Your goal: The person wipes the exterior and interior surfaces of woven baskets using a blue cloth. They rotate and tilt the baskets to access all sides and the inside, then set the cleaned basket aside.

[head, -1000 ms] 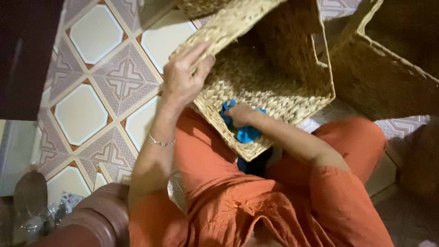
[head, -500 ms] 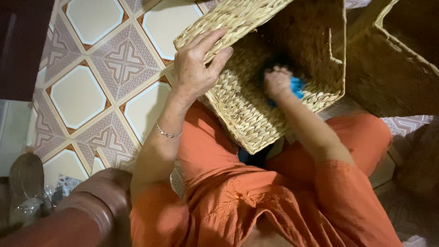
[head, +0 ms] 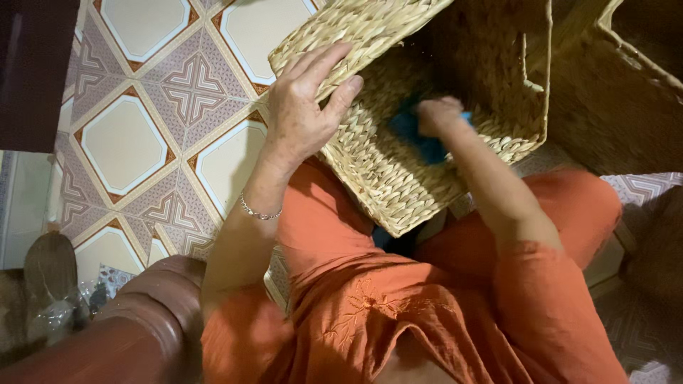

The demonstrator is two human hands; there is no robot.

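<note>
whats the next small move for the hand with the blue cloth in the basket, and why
Probably sweep the blue cloth further along the basket's inner wall. The right hand presses it against the weave inside the woven basket, while the left hand grips the rim, holding it tilted on the lap.

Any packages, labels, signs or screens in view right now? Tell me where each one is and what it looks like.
No labels, signs or screens show.
Only possible package: a crinkled clear plastic wrap or bag at the lower left on the floor, contents too dim to tell.
Left hand grips the woven basket; right hand presses a blue cloth inside it.
</note>
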